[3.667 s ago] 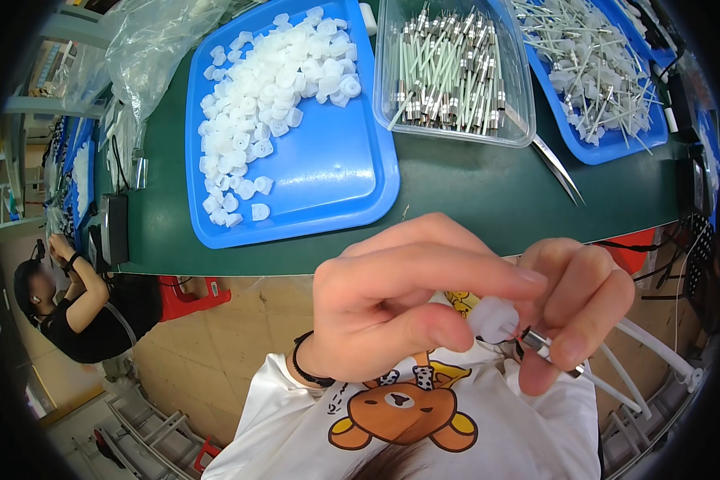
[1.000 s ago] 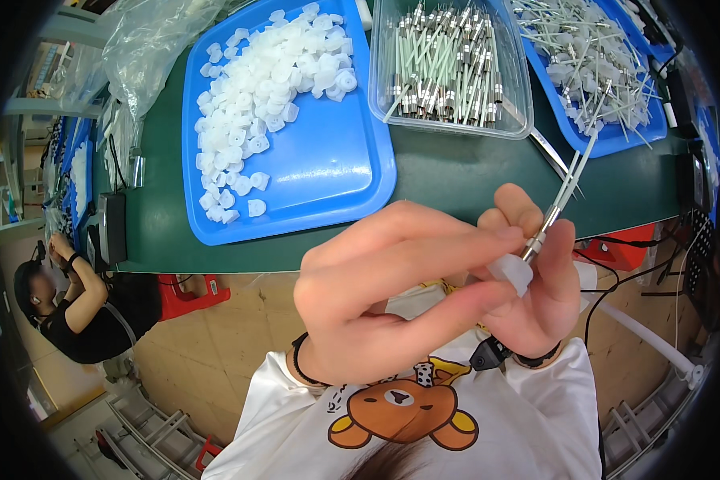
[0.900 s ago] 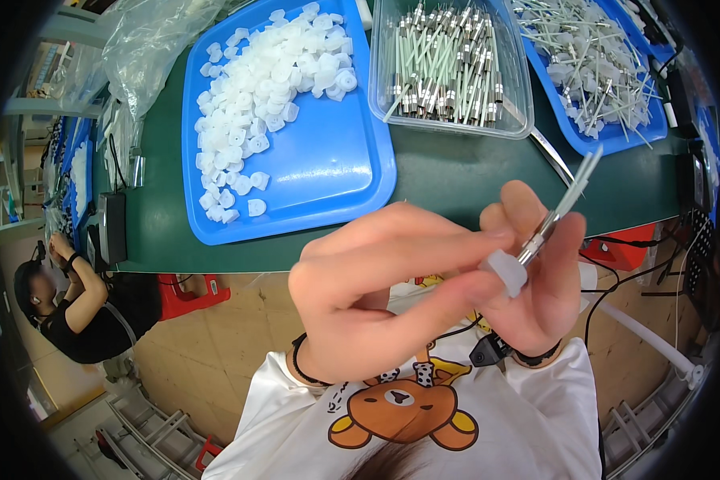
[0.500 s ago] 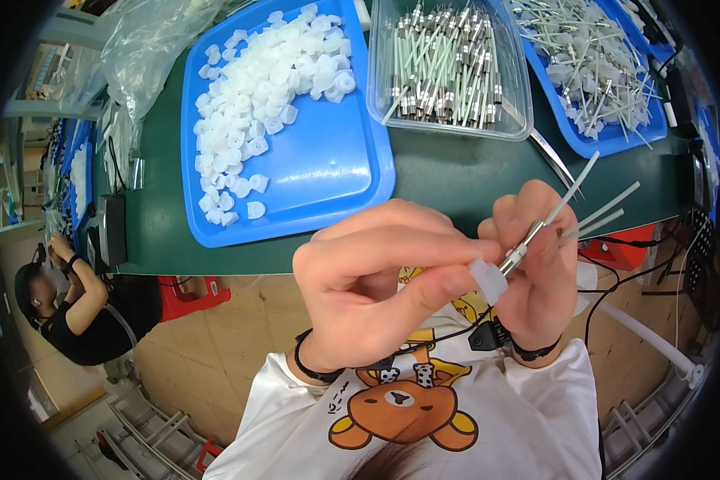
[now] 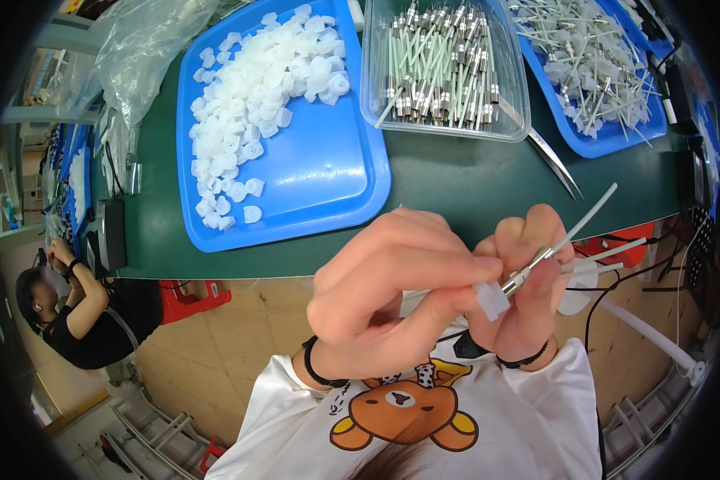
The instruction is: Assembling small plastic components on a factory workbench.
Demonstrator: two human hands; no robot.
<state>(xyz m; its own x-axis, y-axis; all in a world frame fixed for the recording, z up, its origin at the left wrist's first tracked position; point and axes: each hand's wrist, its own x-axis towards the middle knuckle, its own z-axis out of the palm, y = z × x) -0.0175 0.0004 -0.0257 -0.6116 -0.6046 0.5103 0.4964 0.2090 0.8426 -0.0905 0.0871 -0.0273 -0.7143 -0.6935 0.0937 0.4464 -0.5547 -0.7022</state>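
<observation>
My left hand [image 5: 392, 292] pinches a small translucent white cap [image 5: 491, 302] between thumb and index finger. The fingers of my right hand [image 5: 528, 296] are closed round a thin pale tube [image 5: 588, 216] with a shiny metal fitting [image 5: 525, 272] at its lower end. The cap sits right at the tip of that fitting; whether the tip is inside it I cannot tell. Two more pale tubes [image 5: 616, 251] stick out from behind my right hand, their other ends hidden by it. Both hands are held in front of the table's near edge.
On the green table [image 5: 448, 180], a blue tray [image 5: 320, 176] carries many loose white caps. A clear plastic box [image 5: 448, 132] holds metal-ended tubes. Another blue tray [image 5: 588, 148] has capped tubes; tweezers [image 5: 554, 164] lie nearby. A person [image 5: 80, 308] works at far left.
Both hands have moved slightly down, with the cap and the fitting still together. The tube in my right hand now leans further to the right. The table things have shifted slightly left in view.
</observation>
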